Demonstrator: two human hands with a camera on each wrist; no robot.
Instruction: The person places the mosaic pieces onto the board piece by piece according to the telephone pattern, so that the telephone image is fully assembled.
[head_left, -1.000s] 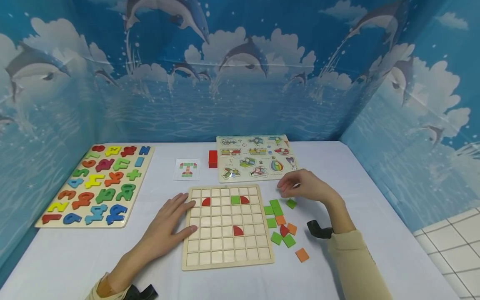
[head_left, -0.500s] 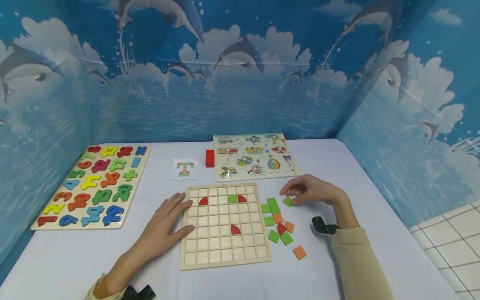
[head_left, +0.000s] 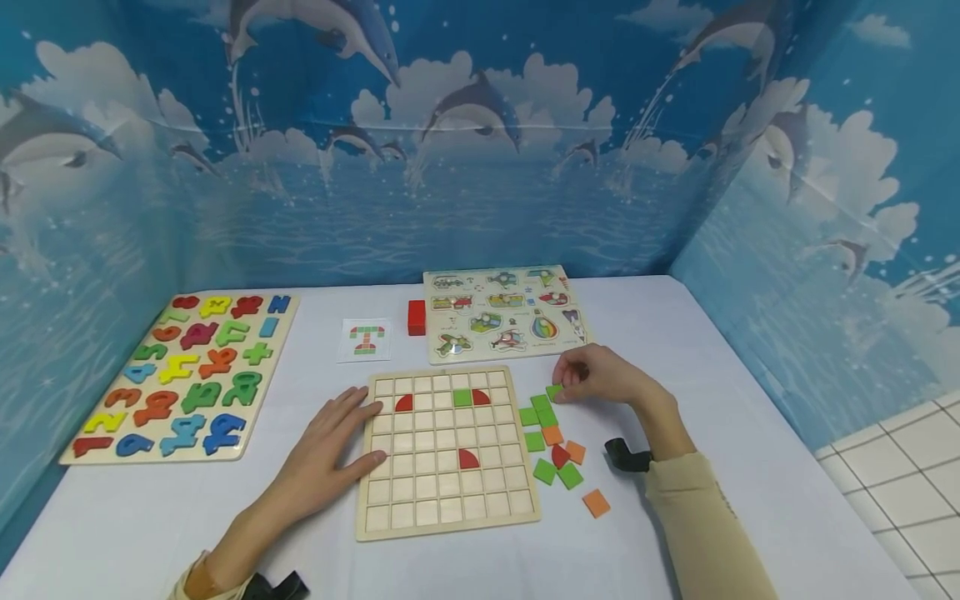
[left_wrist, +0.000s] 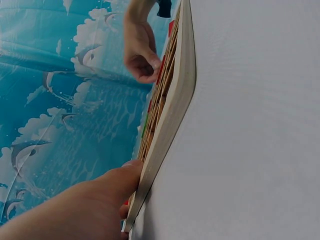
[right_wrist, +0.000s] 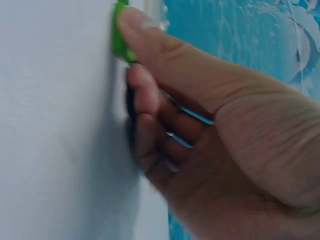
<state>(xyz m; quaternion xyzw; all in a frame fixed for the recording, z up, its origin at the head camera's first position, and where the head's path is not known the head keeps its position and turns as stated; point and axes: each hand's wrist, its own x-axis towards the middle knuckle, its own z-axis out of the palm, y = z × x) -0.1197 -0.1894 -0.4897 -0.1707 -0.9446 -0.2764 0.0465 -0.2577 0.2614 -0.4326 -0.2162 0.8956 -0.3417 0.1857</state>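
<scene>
My left hand [head_left: 324, 450] rests on the left edge of a wooden grid board [head_left: 424, 527], fingers spread. In the left wrist view the thumb [left_wrist: 122, 181] touches the board's side. On the grid sit red quarter-circle pieces [head_left: 468, 458] and one green square [head_left: 462, 398]. Right of the board, my right hand [head_left: 603, 375] pinches a green square tile [right_wrist: 120, 35] between thumb and fingers, low over the table. Just beside it lie loose green tiles [head_left: 533, 442], orange tiles [head_left: 596, 503] and a red quarter-circle [head_left: 560, 456].
Behind the board lie a pattern card [head_left: 364, 340], a red block [head_left: 416, 317] and a vehicle picture puzzle [head_left: 510, 312]. A number puzzle board [head_left: 255, 400] occupies the left side. Dolphin-print curtains [head_left: 480, 208] enclose the white table [head_left: 675, 533] at the back and sides.
My right hand has come down to the outlying green tile, pinched it and moved it left toward the board. The left hand stays on the board's edge. The head view has shifted slightly.
</scene>
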